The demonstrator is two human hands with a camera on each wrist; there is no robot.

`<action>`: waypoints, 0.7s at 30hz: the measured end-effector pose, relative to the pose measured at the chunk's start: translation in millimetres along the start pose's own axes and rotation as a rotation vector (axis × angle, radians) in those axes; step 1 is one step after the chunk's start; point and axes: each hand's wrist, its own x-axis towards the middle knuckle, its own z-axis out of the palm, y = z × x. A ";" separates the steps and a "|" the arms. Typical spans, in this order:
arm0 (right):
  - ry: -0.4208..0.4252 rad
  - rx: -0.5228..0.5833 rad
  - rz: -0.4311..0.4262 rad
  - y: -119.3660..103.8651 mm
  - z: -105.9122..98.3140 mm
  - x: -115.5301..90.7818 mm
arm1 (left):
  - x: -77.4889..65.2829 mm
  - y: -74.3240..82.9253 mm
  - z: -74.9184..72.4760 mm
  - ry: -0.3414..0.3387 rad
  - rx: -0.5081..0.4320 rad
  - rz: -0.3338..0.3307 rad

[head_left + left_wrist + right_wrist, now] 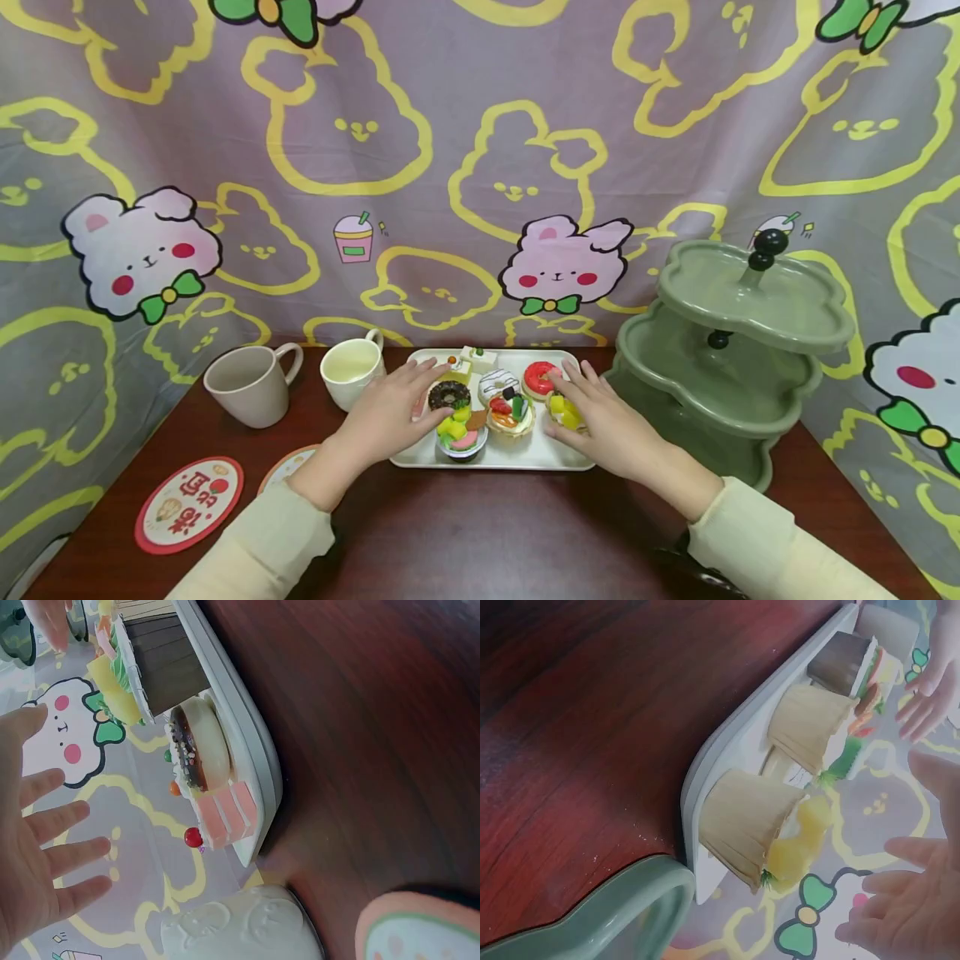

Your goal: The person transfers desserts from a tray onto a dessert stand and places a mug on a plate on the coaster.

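Observation:
A white tray holds several toy-like cakes and doughnuts. Over its left end reaches my left hand, fingers spread, nearest the chocolate doughnut and a dark-cupped cupcake. A pink layered cake slice lies below that hand in the left wrist view. My right hand hovers at the tray's right end, fingers extended, beside a cupcake with yellow fruit and the red doughnut. Between the hands sit a white-iced doughnut and a fruit-topped cupcake. Both palms look bare of any held thing.
A green three-tier stand rises at the right, close to my right forearm. Two mugs, one grey-beige and one cream, stand left of the tray. Two coasters lie nearer, a red-rimmed one and one partly behind my left wrist. Patterned cloth hangs behind.

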 end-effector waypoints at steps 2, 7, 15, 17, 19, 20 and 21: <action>0.008 -0.002 -0.009 -0.3 -1.4 -2.8 | -1.3 -0.8 -0.5 0.019 -0.011 0.012; 0.018 -0.017 -0.008 -0.8 -5.1 -10.3 | -3.7 -3.1 -1.1 0.077 -0.041 0.064; 0.038 -0.021 -0.013 1.8 -9.3 -23.1 | -9.6 -7.8 -3.1 0.085 -0.070 0.104; 0.050 -0.027 -0.024 3.2 -9.6 -26.0 | -11.7 -8.9 -3.6 0.078 -0.073 0.097; 0.060 -0.033 -0.033 4.8 -9.9 -29.2 | -13.7 -10.0 -4.0 0.079 -0.073 0.092; 0.064 -0.036 -0.037 5.6 -9.9 -31.0 | -14.8 -10.7 -4.3 0.082 -0.077 0.092; 0.069 -0.037 -0.040 6.3 -9.9 -32.9 | -15.8 -11.3 -4.5 0.086 -0.079 0.093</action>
